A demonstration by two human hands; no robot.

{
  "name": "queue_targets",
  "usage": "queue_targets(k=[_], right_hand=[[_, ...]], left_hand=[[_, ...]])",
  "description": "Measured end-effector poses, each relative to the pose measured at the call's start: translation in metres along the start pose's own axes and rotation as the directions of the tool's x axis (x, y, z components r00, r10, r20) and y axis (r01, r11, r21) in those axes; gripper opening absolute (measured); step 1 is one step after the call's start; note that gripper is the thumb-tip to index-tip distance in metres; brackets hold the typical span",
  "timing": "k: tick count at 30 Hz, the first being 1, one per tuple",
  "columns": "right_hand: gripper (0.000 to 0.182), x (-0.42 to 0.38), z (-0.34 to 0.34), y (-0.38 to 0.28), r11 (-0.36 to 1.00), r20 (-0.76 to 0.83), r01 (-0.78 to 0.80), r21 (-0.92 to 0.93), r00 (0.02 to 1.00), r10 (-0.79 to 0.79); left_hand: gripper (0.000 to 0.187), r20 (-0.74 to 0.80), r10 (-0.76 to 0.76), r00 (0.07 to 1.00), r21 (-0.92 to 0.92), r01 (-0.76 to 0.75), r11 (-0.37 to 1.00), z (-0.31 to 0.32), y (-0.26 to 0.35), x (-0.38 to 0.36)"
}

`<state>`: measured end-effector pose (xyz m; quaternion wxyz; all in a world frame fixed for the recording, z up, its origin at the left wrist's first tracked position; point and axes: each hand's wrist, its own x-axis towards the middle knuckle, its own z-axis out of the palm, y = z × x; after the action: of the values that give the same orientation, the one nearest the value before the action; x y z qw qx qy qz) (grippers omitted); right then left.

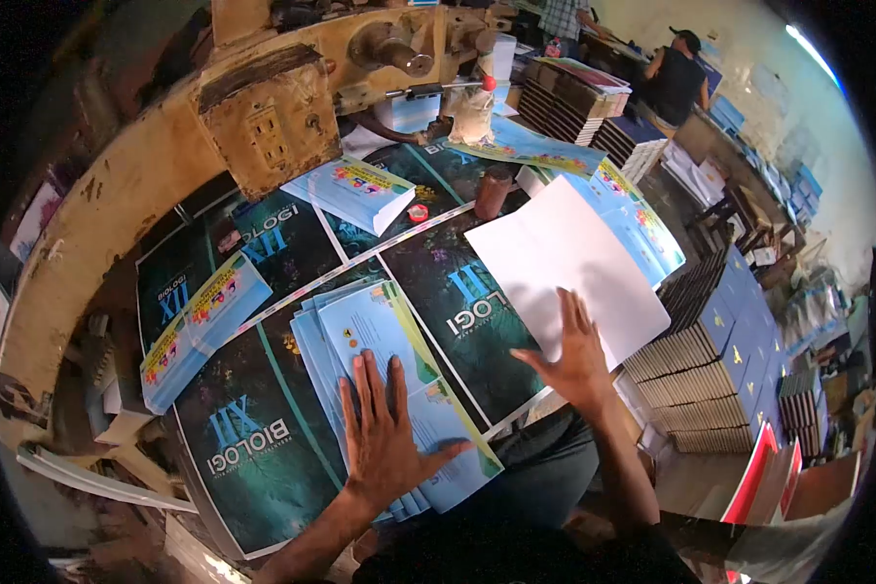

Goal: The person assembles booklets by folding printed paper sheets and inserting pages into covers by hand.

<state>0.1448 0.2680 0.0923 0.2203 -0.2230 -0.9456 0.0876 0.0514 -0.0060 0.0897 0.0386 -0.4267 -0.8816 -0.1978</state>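
My left hand (380, 438) lies spread, palm down, on a fanned stack of blue printed sheets (360, 326) with yellow-green edges. To its right, my right hand (576, 365) has its fingers apart over the lower edge of a blank white sheet (579, 253); whether it presses on the sheet is unclear. Dark green printed "BIOLOGI" sheets (248, 467) cover the worktop beneath. Another blue stack (204, 326) rests at the left, and one more (350, 190) sits near the machine. Blue printed covers (638, 219) lie partly behind the white sheet.
A worn tan machine frame (117, 165) arches over the worktop. A brown cylinder (493, 193) and a small red roll (418, 213) stand between the stacks. Tall book piles (711, 341) rise at the right. Farther back, a person in a dark cap (679, 78) sits near another person (563, 19).
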Motion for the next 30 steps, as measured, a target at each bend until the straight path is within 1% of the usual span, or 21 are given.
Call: queue_targets(k=[1, 3, 4, 6, 8, 10, 12, 13, 14, 15, 16, 17, 19, 20, 22, 23, 25, 26, 28, 29, 30], right_hand=[[0.06, 0.006, -0.008, 0.012, 1.0, 0.005, 0.015, -0.002, 1.0, -0.015], [0.047, 0.015, -0.027, 0.019, 0.959, 0.44, -0.162, 0.234, 0.897, 0.044], [0.047, 0.015, -0.033, 0.014, 0.959, 0.456, -0.152, 0.238, 0.89, 0.028], [0.036, 0.014, -0.055, -0.001, 0.968, 0.237, -0.117, 0.223, 0.969, 0.062], [0.037, 0.009, -0.081, -0.038, 0.945, 0.249, -0.156, 0.289, 0.965, 0.083], [0.039, -0.003, -0.085, -0.056, 0.775, 0.305, -0.206, 0.598, 0.952, 0.017], [0.042, -0.015, -0.065, -0.064, 0.638, 0.426, -0.305, 0.707, 0.904, -0.04], [0.044, -0.025, -0.037, -0.059, 0.644, 0.488, -0.307, 0.7, 0.865, -0.118], [0.045, -0.041, -0.011, -0.062, 0.611, 0.412, -0.237, 0.755, 0.897, -0.162], [0.05, -0.05, -0.003, -0.073, 0.582, 0.501, -0.338, 0.739, 0.854, -0.14], [0.056, -0.053, 0.001, -0.078, 0.551, 0.583, -0.434, 0.713, 0.804, -0.121], [0.056, -0.051, 0.007, -0.073, 0.553, 0.58, -0.433, 0.711, 0.806, -0.115], [0.069, -0.038, 0.015, -0.058, 0.855, 0.18, 0.022, 0.518, 0.975, -0.133], [0.071, -0.016, -0.002, -0.049, 0.919, 0.155, -0.001, 0.394, 0.986, -0.066], [0.075, -0.002, -0.003, -0.01, 0.993, 0.001, 0.069, -0.096, 0.998, -0.069], [0.075, 0.001, -0.005, 0.008, 0.992, -0.009, 0.074, -0.106, 0.997, -0.076], [0.059, 0.004, -0.01, 0.031, 0.998, 0.262, -0.004, 0.056, 0.965, -0.011], [0.059, 0.009, -0.022, 0.027, 0.999, 0.261, -0.001, 0.051, 0.965, -0.013], [0.036, 0.016, -0.05, 0.013, 0.955, 0.367, -0.261, 0.141, 0.91, 0.195], [0.03, 0.01, -0.052, 0.005, 0.995, 0.079, 0.002, 0.103, 0.997, -0.01], [0.03, 0.007, -0.061, -0.007, 0.994, 0.071, 0.0, 0.107, 0.997, -0.008]], left_hand=[[0.112, -0.007, -0.013, 1.0, -0.004, 0.013, 1.0, 0.0, 0.0, 0.001], [0.114, 0.006, -0.022, 1.0, -0.002, 0.022, 1.0, 0.0, 0.0, 0.0], [0.114, 0.01, -0.046, 0.999, -0.001, 0.046, 0.999, 0.001, -0.001, -0.001], [0.113, 0.103, 0.011, 0.995, 0.103, -0.022, 0.994, 0.006, -0.006, 0.002], [0.11, 0.134, 0.045, 0.99, 0.143, -0.065, 0.988, 0.008, -0.009, 0.002], [0.101, 0.116, 0.052, 0.992, -0.084, -0.042, 0.996, 0.002, -0.011, 0.007], [0.102, -0.11, -0.052, 0.993, -0.495, -0.009, 0.869, -0.018, -0.006, 0.019], [0.102, -0.125, -0.059, 0.99, -0.458, -0.005, 0.889, -0.027, -0.002, 0.023], [0.102, -0.14, -0.066, 0.988, -0.423, 0.0, 0.906, -0.031, -0.001, 0.025], [0.102, -0.142, -0.062, 0.988, -0.425, -0.005, 0.905, -0.026, -0.001, 0.022], [0.099, -0.034, -0.028, 0.999, -0.127, 0.024, 0.992, -0.017, -0.003, 0.016], [0.096, 0.08, -0.03, 0.996, 0.185, 0.015, 0.983, -0.007, -0.005, 0.012], [0.097, 0.075, -0.026, 0.997, 0.169, 0.013, 0.985, 0.005, -0.011, 0.008], [0.1, 0.071, -0.026, 0.997, 0.157, 0.014, 0.988, 0.007, -0.013, 0.007], [0.106, 0.064, -0.033, 0.997, 0.151, 0.023, 0.988, 0.005, -0.009, 0.008], [0.107, 0.034, -0.037, 0.999, 0.131, 0.032, 0.991, 0.007, -0.009, 0.008], [0.11, 0.036, -0.045, 0.998, 0.142, 0.04, 0.989, 0.007, -0.009, 0.008], [0.11, 0.032, -0.045, 0.998, 0.138, 0.04, 0.99, 0.01, -0.01, 0.008], [0.106, 0.169, 0.141, 0.975, 0.169, -0.17, 0.971, 0.017, -0.016, 0.007], [0.106, 0.169, 0.146, 0.975, 0.175, -0.175, 0.969, 0.016, -0.018, 0.008], [0.104, 0.17, 0.157, 0.973, 0.069, -0.171, 0.983, 0.014, -0.019, 0.01]])
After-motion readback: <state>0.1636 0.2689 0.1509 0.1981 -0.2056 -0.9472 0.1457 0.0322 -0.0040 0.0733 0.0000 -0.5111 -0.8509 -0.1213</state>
